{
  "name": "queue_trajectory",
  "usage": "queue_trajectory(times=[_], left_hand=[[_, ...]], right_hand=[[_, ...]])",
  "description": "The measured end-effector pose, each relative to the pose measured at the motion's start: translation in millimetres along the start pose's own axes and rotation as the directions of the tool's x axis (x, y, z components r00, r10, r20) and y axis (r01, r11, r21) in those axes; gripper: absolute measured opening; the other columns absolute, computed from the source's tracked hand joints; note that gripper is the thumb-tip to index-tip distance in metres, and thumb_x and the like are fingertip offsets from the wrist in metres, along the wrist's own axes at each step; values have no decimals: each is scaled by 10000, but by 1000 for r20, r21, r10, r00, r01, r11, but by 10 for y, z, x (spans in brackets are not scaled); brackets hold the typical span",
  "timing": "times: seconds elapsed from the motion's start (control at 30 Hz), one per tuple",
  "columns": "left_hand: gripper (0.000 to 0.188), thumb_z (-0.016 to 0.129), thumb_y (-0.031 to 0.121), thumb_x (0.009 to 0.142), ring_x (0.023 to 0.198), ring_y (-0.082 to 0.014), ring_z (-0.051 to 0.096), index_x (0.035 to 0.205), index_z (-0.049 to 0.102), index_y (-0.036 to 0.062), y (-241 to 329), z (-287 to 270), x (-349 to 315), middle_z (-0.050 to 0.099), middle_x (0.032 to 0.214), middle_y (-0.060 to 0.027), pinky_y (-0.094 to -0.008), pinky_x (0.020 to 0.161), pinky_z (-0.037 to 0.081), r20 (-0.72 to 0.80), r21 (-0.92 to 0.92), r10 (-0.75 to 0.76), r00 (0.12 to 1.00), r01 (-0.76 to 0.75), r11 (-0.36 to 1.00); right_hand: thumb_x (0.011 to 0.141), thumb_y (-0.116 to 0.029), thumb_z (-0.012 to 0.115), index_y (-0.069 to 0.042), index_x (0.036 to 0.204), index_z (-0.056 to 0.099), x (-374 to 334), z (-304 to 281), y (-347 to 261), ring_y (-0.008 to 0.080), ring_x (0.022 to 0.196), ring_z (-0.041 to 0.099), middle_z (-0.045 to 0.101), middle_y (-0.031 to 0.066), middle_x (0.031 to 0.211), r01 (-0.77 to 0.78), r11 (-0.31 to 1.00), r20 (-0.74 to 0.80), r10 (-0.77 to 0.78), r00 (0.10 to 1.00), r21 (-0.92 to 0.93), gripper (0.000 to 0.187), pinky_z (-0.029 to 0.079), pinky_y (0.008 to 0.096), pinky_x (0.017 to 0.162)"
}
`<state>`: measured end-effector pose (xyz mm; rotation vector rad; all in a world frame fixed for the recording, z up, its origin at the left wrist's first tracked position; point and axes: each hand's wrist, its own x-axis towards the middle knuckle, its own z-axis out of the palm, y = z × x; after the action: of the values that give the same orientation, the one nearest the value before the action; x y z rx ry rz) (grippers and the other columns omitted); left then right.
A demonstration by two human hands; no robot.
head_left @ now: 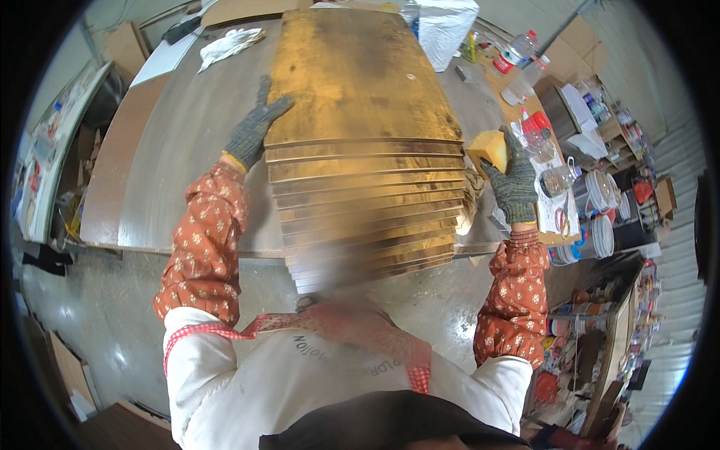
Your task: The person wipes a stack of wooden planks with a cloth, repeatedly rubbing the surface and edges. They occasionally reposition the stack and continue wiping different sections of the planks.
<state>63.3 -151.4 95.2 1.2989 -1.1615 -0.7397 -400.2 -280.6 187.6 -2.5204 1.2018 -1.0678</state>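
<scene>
A fanned stack of brownish-gold panels (360,82) lies on the table in front of me, its near edges stepped toward my body. My left hand (256,131), in a dark grey knit glove, rests at the stack's left edge with its fingers spread and nothing in them. Off the stack's right side, my right hand (515,176), gloved alike, grips a yellow sponge (487,148). Beside that hand lies a crumpled beige cloth (470,199). Dark smudges mark the top panel. A blur covers the middle of the lower panels.
A white glove (231,46) lies on the grey-brown tabletop (176,150) at the far left. Along the right edge stand plastic bottles (517,52), a glass jar (559,178) and white buckets (598,191). A white wrapped bundle (444,30) stands at the back. Cluttered shelves (600,322) line the right.
</scene>
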Motion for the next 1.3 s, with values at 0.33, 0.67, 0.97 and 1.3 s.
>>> queue_trajectory(times=[0.33, 0.67, 0.97, 1.3], left_hand=[[461, 401, 108, 979, 1264, -333, 519, 1422, 483, 203, -246, -72, 59, 461, 1465, -177, -391, 1097, 379, 250, 632, 419, 873, -475, 613], [595, 521, -49, 879, 1327, -303, 485, 1419, 496, 199, 35, 26, 86, 96, 1636, -138, -366, 1083, 416, 172, 538, 285, 943, -333, 775], [578, 556, 146, 931, 1285, -252, 525, 1470, 359, 82, 137, 100, 8, 394, 1516, -142, -327, 1065, 408, 93, 135, 215, 972, -226, 965], [355, 449, 46, 987, 1402, -174, 371, 1308, 599, 35, -88, 48, 71, 95, 1637, -146, -305, 1107, 359, 55, -163, 154, 987, -144, 976]], right_hand=[[769, -249, 736, -83, 1301, 581, 415, 1120, -1963, 340, 1014, 633, 664, 148, 1126, 608, 792, 179, -606, 775, 49, 578, 497, 434, 888], [812, -303, 722, -93, 1256, 609, 375, 983, -1511, 327, 1010, 640, 672, 133, 1107, 623, 781, 327, -580, 746, -35, 503, 497, 418, 893], [778, -326, 767, -59, 1301, 582, 316, -23, -569, 346, 1060, 635, 651, 177, 1193, 86, 916, 47, -73, 996, -393, 615, 502, 433, 902], [761, -295, 804, -65, 1392, 491, 287, -90, -294, 342, 1087, 630, 628, 213, 1208, -297, 862, -10, 321, 947, -411, 741, 491, 402, 950]])
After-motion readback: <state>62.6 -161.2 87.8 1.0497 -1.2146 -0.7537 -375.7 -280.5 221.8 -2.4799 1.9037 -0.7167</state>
